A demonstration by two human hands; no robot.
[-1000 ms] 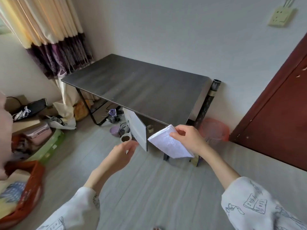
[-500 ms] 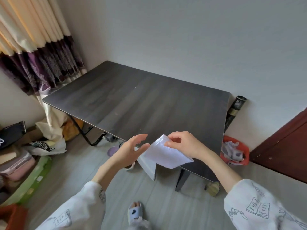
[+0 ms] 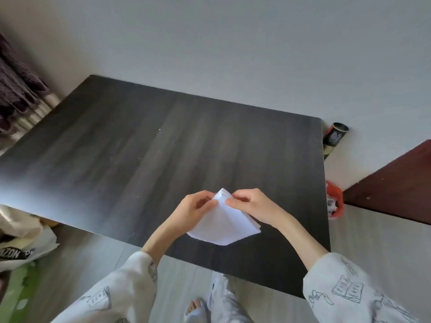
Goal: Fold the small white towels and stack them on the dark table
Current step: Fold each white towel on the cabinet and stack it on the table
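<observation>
Over the dark table (image 3: 163,145), both hands pinch the top corner of a folded white towel (image 3: 225,223), left hand (image 3: 194,209) & right hand (image 3: 250,205) almost touching, cloth hanging below the grip. Half a sec ago the left was open, short of the towel. Far left of the grip, a bag (image 3: 21,250) w/ partial lettering "AZON"; right of it, a black tube (image 3: 334,138) & red bin (image 3: 335,201).

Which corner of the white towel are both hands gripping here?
The far, top corner of the white towel, pointing away from the person. The left hand and right hand pinch it there; the other corners hang free near the dark table.
</observation>
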